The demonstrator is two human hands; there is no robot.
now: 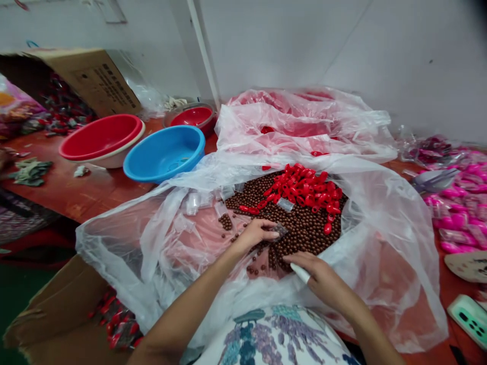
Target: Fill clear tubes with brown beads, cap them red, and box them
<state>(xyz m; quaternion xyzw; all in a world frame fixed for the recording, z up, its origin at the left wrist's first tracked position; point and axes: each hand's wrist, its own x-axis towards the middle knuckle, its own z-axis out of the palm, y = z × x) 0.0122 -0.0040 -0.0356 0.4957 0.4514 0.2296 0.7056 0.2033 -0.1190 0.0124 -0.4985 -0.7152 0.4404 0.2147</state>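
Observation:
My left hand [259, 234] pinches a small clear plastic bag [280, 231] with something dark in it, above a spread of small round brown balls [304, 230]. At the near edge of these balls is my right hand [315, 274], its fingers stretched forward and apart, fingertips at the balls. One of its digits has a white cover [300, 272]. Small glossy red plastic pieces [304, 185] are heaped on the far side of the balls. An empty-looking clear packet [285, 204] rests by the heap. Everything lies on a large translucent plastic sheet [395, 223].
A blue basin [165, 152] and a red basin [101, 136] stand at the left. Behind them is a cardboard box [95, 83] with packed pieces. Pink packets [460, 213] and a phone [470, 317] lie at the right. An open carton [57, 314] sits lower left.

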